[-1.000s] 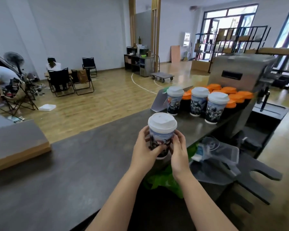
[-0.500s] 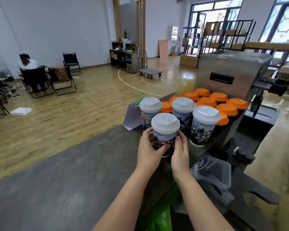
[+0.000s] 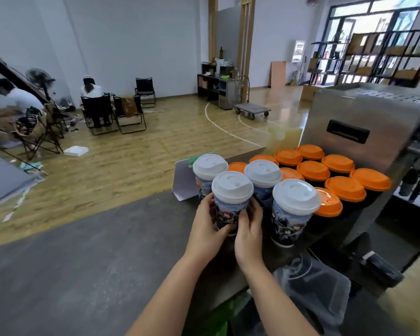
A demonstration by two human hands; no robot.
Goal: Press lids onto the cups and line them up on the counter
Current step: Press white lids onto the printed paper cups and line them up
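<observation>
Both my hands hold a printed paper cup [image 3: 230, 209] with a white lid [image 3: 232, 186]. My left hand [image 3: 207, 225] wraps its left side and my right hand [image 3: 249, 226] wraps its right side. The cup stands at or just above the dark grey counter [image 3: 95, 263], close to three other white-lidded cups: one behind left [image 3: 210, 167], one behind right [image 3: 262, 174], one to the right [image 3: 295, 197]. Whether the held cup's base touches the counter is hidden by my hands.
Several black cups with orange lids [image 3: 320, 170] fill the counter behind the white-lidded ones, beside a steel machine [image 3: 364, 122]. A clear plastic bag [image 3: 313, 287] and green bag [image 3: 218, 314] lie near my right arm. A grey card [image 3: 183, 180] leans behind the cups.
My hands carried the lidded cup forward and away from me, bringing it in among the three white-lidded cups. My view shifted with the move.
</observation>
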